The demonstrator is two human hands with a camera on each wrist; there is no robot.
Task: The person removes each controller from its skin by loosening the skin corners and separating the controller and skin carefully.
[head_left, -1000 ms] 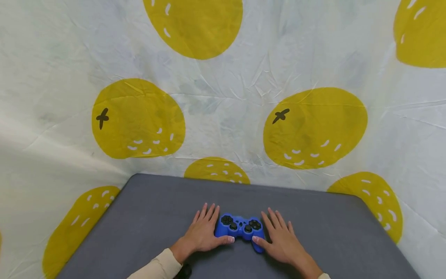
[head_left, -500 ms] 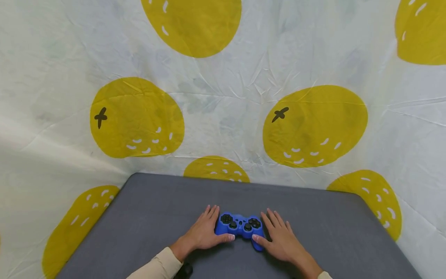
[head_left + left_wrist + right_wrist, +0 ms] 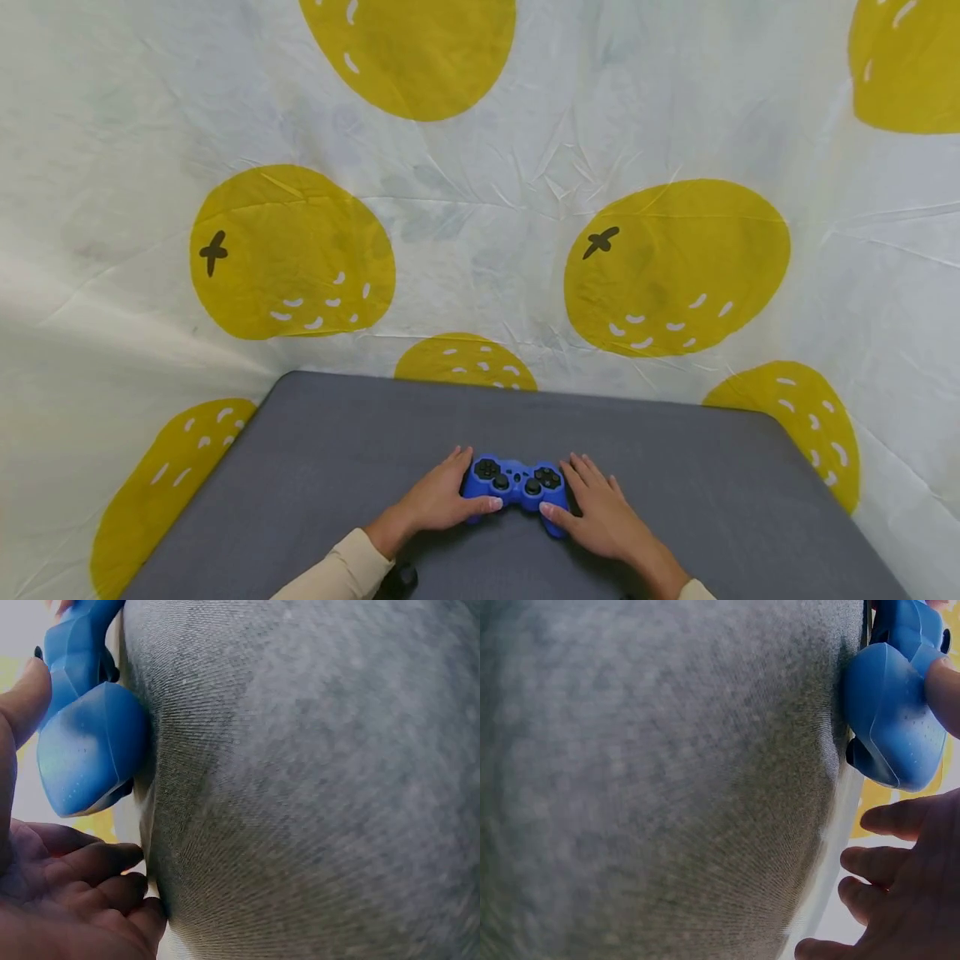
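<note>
A blue game controller [image 3: 517,485] with black buttons and sticks lies flat on the grey table [image 3: 337,450], near its front middle. My left hand [image 3: 448,493] lies against its left side, thumb on the left grip. My right hand [image 3: 592,504] lies against its right side, thumb on the right grip. The fingers of both hands are nearly straight and rest on the table beside the controller. In the left wrist view the left grip [image 3: 90,750] sits between thumb and fingers [image 3: 97,859]. The right wrist view shows the right grip [image 3: 892,720] above the fingers [image 3: 896,817].
A white cloth [image 3: 480,217] printed with large yellow fruits hangs behind and around the table. The table's far edge runs across the view, with rounded corners left and right. A small dark object [image 3: 401,579] sits by my left sleeve at the bottom edge.
Both hands have drawn in closer against the controller's sides, their fingers less spread than before. The controller has stayed in place.
</note>
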